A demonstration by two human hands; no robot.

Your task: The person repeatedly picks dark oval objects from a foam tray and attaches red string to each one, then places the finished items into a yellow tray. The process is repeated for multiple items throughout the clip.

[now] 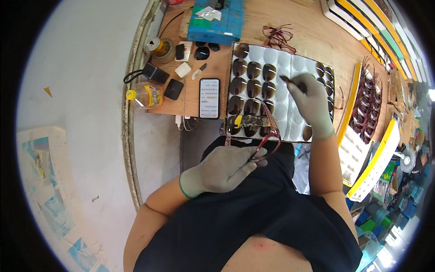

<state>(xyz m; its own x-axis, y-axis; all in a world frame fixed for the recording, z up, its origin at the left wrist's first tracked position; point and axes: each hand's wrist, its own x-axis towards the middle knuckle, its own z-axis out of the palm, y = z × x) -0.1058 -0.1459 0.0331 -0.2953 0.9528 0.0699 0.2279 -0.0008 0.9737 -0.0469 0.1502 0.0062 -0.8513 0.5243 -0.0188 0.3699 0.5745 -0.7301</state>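
My left hand, in a grey glove, is closed on a dark red eyeglass frame near my lap. The frame's temples point away from me, over the near edge of a white molded tray. Rows of brown sunglass lenses fill the tray's left side, with several more along its right. Over the tray's middle, my gloved right hand pinches a small dark lens between thumb and fingertips. A knife-like tool with a yellow end and patterned handle lies across the near lenses.
Several red eyeglass frames lie beyond the tray. A lit phone, a yellow-capped bottle, a can and dark lenses sit to the left. On the right, a yellow-edged tray holds many dark red frames.
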